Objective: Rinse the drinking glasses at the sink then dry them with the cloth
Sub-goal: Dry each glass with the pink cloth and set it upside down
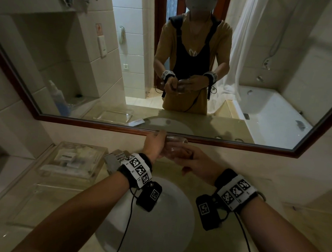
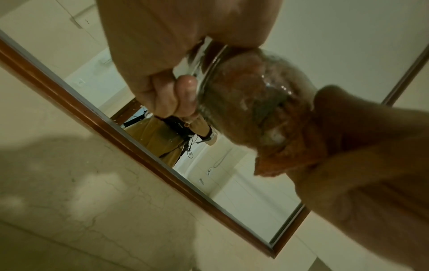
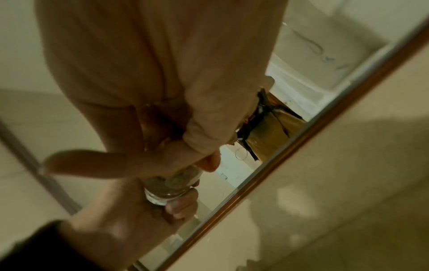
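Above the sink I hold a clear drinking glass (image 1: 175,145) on its side between both hands. My left hand (image 1: 160,143) grips its base end, fingers (image 2: 183,95) curled round the glass (image 2: 246,88). An orange cloth (image 2: 285,157) is stuffed into the glass mouth. My right hand (image 1: 188,157) holds that cloth, its fingers pushed into the glass. In the right wrist view the cloth (image 3: 157,121) shows under the right hand's curled fingers (image 3: 204,132), and the glass (image 3: 170,187) lies in the left palm (image 3: 130,207). I see no other glasses.
A white sink basin (image 1: 154,233) lies below my wrists, set in a beige stone counter (image 1: 272,188). A faucet (image 1: 114,160) stands behind my left wrist. A clear tray of toiletries (image 1: 73,160) sits to the left. A wood-framed mirror (image 1: 97,121) covers the wall just behind my hands.
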Demonstrator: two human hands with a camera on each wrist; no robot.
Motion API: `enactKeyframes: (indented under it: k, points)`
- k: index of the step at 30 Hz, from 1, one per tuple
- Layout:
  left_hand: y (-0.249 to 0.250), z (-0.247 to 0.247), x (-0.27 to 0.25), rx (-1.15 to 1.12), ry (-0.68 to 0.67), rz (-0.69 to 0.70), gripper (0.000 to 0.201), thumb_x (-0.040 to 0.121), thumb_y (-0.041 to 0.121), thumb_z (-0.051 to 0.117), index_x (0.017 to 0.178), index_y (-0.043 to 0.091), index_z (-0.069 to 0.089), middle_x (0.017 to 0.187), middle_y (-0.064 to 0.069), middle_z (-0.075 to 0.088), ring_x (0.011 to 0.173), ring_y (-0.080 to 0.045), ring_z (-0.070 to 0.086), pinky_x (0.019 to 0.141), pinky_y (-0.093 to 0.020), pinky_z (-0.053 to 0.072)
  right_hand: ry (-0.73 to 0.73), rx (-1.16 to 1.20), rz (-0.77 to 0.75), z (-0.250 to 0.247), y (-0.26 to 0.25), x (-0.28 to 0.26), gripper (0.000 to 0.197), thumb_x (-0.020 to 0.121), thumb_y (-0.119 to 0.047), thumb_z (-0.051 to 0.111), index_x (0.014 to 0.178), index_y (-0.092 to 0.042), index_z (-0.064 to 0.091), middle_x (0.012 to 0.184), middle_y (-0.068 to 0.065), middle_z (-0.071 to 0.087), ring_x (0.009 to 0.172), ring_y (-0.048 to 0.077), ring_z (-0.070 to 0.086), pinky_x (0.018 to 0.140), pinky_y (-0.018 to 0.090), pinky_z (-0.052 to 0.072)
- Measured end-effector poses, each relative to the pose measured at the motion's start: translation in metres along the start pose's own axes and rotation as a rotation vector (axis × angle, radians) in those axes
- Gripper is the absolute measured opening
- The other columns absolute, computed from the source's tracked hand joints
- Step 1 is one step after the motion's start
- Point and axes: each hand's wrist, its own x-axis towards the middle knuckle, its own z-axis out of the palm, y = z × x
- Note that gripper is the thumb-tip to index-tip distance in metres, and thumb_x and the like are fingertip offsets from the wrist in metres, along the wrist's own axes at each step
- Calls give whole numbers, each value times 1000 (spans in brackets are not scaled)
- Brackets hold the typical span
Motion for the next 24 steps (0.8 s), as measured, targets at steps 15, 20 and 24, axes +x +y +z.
enactKeyframes:
  k: [15,20,24]
  points:
    - [5,-8,-2,46,-117,505,33,93,31,35,79,10,56,78,-17,56,75,-30,55,71,-38,47,35,118,-65,6,2,-1,58,70,14,60,123,-11,62,114,7,66,97,15,64,64,25,54]
    - [12,-16,0,165,-305,364,36,100,22,35,75,4,55,65,-3,57,62,-11,55,62,-25,45,-176,-1374,-510,-18,-8,-6,57,81,-1,60,132,-28,56,123,-6,62,96,8,59,77,21,53]
    - [7,-18,8,191,-417,78,48,96,34,40,80,-8,58,74,-34,59,62,-44,59,61,-47,50,-382,-2242,-648,-29,-35,4,63,72,-13,76,132,-23,58,137,0,57,125,20,55,103,52,46]
